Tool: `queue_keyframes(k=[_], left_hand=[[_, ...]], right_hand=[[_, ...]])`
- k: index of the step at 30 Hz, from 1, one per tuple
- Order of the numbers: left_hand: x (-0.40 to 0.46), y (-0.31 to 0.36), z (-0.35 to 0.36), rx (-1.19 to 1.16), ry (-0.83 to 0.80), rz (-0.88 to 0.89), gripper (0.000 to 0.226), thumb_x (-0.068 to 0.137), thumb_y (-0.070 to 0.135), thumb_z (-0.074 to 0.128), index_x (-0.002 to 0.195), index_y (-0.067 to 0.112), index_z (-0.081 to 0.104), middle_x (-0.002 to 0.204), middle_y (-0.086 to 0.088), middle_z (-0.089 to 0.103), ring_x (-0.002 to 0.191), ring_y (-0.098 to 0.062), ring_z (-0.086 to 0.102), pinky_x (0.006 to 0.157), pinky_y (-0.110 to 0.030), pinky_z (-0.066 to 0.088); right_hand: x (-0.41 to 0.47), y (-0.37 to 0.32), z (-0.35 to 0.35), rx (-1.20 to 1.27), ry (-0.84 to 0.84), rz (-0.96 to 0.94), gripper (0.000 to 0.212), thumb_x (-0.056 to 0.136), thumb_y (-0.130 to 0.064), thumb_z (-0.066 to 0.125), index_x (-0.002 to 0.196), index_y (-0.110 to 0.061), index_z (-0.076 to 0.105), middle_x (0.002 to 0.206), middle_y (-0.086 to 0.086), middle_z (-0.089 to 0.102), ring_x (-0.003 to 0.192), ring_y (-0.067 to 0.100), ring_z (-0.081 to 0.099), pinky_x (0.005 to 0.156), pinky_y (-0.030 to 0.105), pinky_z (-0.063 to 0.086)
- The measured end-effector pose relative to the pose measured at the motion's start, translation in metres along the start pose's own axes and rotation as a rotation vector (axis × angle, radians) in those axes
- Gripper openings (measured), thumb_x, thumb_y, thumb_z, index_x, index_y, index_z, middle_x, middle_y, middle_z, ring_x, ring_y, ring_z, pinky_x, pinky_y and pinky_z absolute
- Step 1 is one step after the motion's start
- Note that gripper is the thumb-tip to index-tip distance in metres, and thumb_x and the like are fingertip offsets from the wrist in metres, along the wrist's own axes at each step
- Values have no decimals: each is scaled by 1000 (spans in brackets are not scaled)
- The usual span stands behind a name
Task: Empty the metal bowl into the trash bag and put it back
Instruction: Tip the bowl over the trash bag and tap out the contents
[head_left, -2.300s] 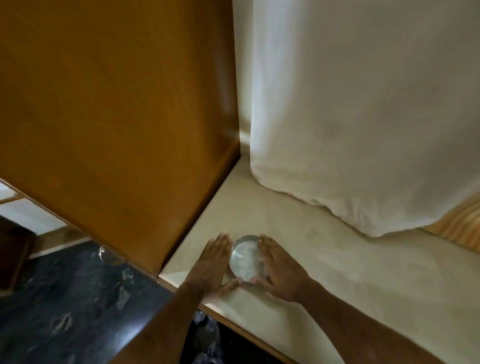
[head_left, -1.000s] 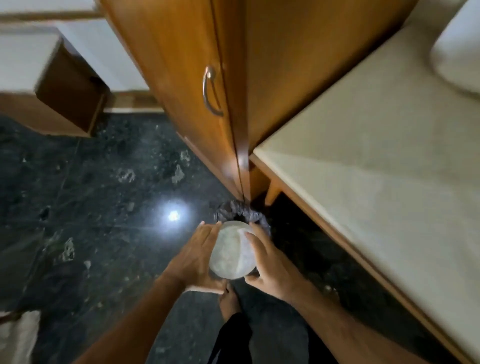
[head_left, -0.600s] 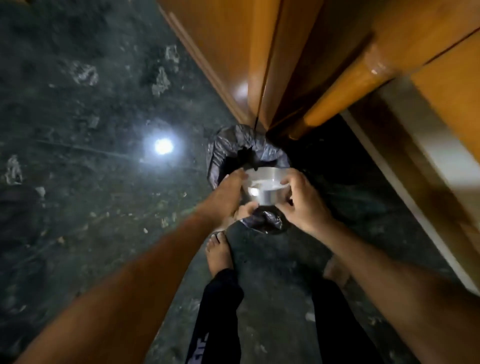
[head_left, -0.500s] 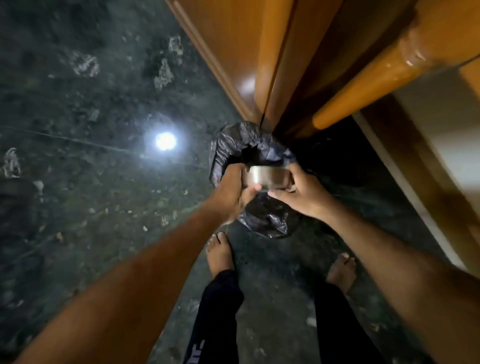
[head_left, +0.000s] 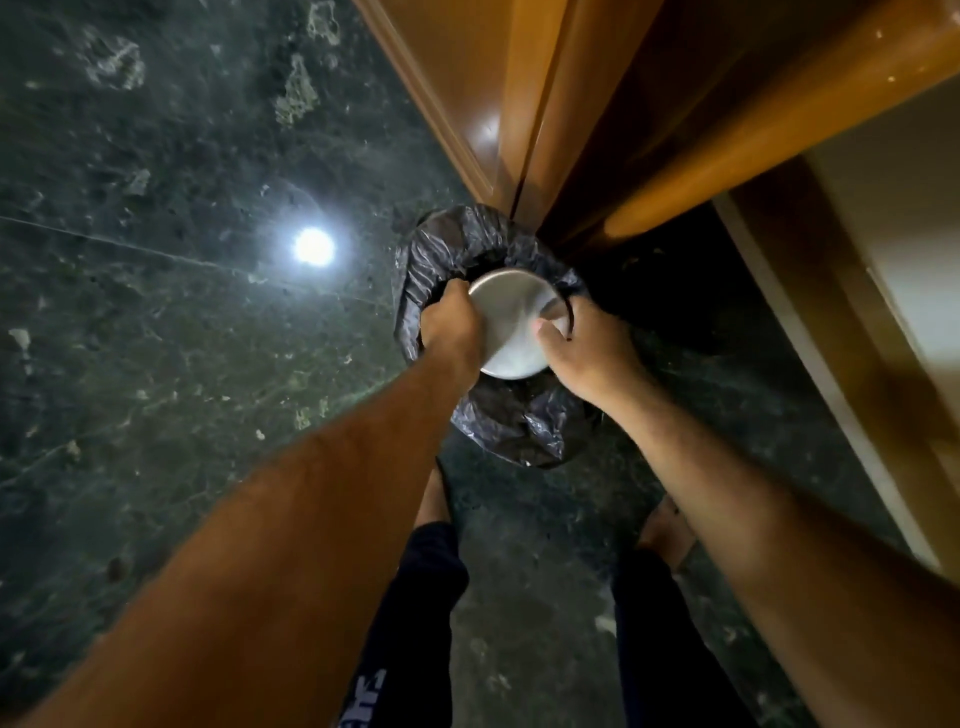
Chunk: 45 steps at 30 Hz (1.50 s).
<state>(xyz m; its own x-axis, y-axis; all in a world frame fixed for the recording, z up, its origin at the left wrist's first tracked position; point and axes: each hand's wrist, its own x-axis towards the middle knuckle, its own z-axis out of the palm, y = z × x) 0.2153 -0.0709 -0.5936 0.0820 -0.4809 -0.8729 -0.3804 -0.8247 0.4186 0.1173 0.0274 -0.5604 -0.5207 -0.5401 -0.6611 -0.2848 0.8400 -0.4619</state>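
- Bowl (head_left: 511, 322): inverted, base toward the camera, over the mouth of the bag (head_left: 498, 421).
- Left hand (head_left: 452, 330) and right hand (head_left: 592, 353): each grips the bowl's side.
- Bag: on the floor (head_left: 156, 312), apparently touching the cabinet (head_left: 493, 93).

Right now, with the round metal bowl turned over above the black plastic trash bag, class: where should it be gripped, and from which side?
Grip the round metal bowl at its rim, from two opposite sides, as the left hand and right hand do. Its flat base faces up, smooth and offering no hold, and the mouth faces down into the black plastic trash bag, so only the side wall and rim are probably graspable.
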Motion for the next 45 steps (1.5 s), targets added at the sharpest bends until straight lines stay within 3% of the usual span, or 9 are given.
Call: queue_keyframes(k=[5, 8, 11, 20, 22, 26, 31, 38, 45], left_hand=[[27, -18, 2, -174, 24, -150, 65, 76, 52, 47, 119, 9, 66, 109, -17, 72, 96, -38, 68, 92, -53, 57], [43, -29, 9, -191, -25, -209, 68, 71, 50, 51, 119, 5, 68, 108, -21, 76, 93, -45, 73, 88, -62, 60], [39, -29, 8, -152, 0, -175, 56, 78, 41, 50, 115, 3, 67, 106, -20, 74, 93, -41, 73, 87, -56, 62], [-4, -13, -2, -77, 1, -140, 45, 89, 42, 46, 109, 7, 65, 103, -19, 71, 92, -38, 69, 89, -55, 60], [2, -15, 0, -91, -14, -134, 47, 88, 44, 46, 110, 6, 64, 103, -20, 71, 90, -37, 69, 83, -51, 61], [19, -22, 3, -164, -19, -192, 65, 69, 50, 48, 115, 9, 68, 111, -21, 72, 98, -43, 69, 90, -62, 57], [15, -19, 10, -165, -12, -186, 61, 69, 42, 51, 112, 3, 70, 109, -22, 74, 94, -42, 71, 88, -59, 60], [-1, -18, 5, -138, -63, -135, 38, 93, 29, 48, 107, 2, 71, 98, -19, 76, 87, -32, 72, 75, -40, 61], [3, -30, -2, -145, -104, -138, 35, 94, 30, 47, 94, 6, 72, 86, -13, 76, 83, -31, 73, 87, -49, 63]], right_hand=[[-53, 0, 12, -296, 479, -632, 66, 99, -29, 48, 148, 9, 29, 157, 31, 26, 148, 45, 21, 120, 59, 22], [-48, 25, 28, -615, 307, -869, 87, 94, -48, 54, 150, 9, 19, 158, 32, 12, 149, 46, 4, 122, 59, 9], [-35, 37, 37, -900, 13, -841, 111, 81, -62, 63, 151, 8, 11, 161, 32, 0, 151, 45, -5, 123, 58, 8], [-11, 17, 5, -632, 139, -870, 107, 90, -75, 30, 151, 11, 9, 159, 31, -5, 150, 40, -8, 122, 60, 8], [-12, 17, 0, -654, 50, -841, 102, 93, -73, 23, 153, 9, 7, 161, 29, -6, 151, 40, -9, 121, 60, 12], [-25, 38, 6, -603, 183, -861, 99, 94, -69, 27, 149, 13, 17, 158, 33, 4, 150, 44, -4, 121, 63, 11], [-49, 49, 33, -655, 99, -842, 102, 93, -73, 19, 151, 10, 14, 160, 32, 4, 151, 42, -4, 122, 60, 9], [-46, 23, 42, -642, 131, -805, 105, 91, -76, 15, 151, 10, 15, 161, 28, 0, 151, 39, -4, 124, 54, 4], [-36, 9, 31, -688, 118, -811, 105, 91, -76, 8, 152, 9, 10, 162, 28, -4, 152, 40, -6, 124, 54, 4]])
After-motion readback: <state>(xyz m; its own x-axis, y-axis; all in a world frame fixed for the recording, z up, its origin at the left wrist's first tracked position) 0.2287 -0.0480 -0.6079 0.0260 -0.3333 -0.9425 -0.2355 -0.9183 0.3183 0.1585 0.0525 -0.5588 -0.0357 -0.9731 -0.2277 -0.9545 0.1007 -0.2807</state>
